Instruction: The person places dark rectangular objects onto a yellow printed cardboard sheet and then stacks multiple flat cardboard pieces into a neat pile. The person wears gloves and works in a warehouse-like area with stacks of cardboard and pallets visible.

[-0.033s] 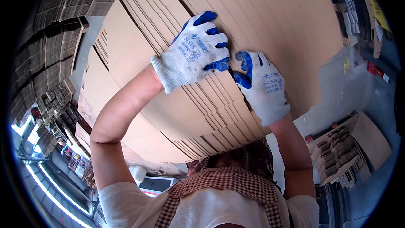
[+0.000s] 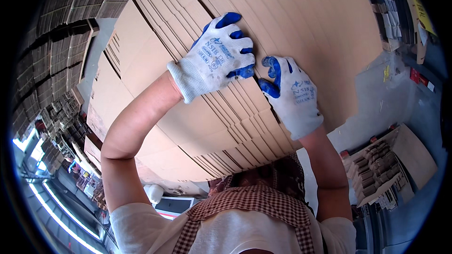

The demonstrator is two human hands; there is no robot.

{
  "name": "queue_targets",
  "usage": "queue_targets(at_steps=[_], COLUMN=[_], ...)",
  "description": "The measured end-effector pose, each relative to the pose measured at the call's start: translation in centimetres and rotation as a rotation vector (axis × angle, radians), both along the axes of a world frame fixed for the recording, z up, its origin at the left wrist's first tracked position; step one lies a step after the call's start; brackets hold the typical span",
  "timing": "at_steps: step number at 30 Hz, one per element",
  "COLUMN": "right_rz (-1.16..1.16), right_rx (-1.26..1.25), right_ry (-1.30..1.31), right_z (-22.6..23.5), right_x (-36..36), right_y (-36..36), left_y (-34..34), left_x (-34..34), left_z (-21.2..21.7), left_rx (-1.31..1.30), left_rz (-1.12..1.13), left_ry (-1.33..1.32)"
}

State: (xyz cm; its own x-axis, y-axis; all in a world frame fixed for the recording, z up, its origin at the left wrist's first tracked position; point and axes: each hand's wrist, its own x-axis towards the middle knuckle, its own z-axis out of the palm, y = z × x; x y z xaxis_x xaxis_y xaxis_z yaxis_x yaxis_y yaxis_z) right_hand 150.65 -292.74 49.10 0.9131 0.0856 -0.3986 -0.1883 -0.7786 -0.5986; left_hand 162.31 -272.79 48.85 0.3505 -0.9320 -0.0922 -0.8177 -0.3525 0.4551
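Observation:
Both my hands wear white knitted gloves with blue-coated palms and fingers. My left hand (image 2: 217,56) lies palm down across a row of overlapping flat cardboard sheets (image 2: 235,108), its fingers spread and slightly bent near the edge of a larger sheet. Just to its right is my right hand (image 2: 294,96), side-on over the large brown cardboard sheet (image 2: 310,23). Its thumb and forefinger are curled but apart, with bare cardboard showing between them. The remaining fingertips of that hand are partly hidden. I see nothing gripped in either hand.
Bundled stacks of cardboard (image 2: 70,0) stand at the far left. On the right, an open carton (image 2: 376,169) holds folded brown pieces. More stacked sheets (image 2: 388,14) are at the upper right. A white-and-dark box (image 2: 174,205) sits low, beside my body.

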Motion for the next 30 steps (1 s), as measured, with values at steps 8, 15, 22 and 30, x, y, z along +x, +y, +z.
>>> queue_targets(at_steps=[8,15,22,30], right_rz=[-0.030,-0.039,-0.004,-0.197], right_rx=[0.087,0.098,0.023,0.096], right_ry=[-0.014,-0.035,-0.061,-0.131], right_z=[-0.6,-0.8,-1.0,-1.3], right_x=[0.3,0.4,0.6,-2.1], right_y=[0.0,-0.6,-0.2,-1.3], left_y=[0.2,0.0,0.4,2.1], left_x=[-1.1,-1.1,-1.9,-0.6], left_z=[0.0,0.8,0.7,1.1], left_rx=[0.070,0.042,-0.019,-0.039], left_rz=[-0.063,-0.077,-0.009,0.148], left_ry=[-0.055,-0.111,-0.190,-0.236])
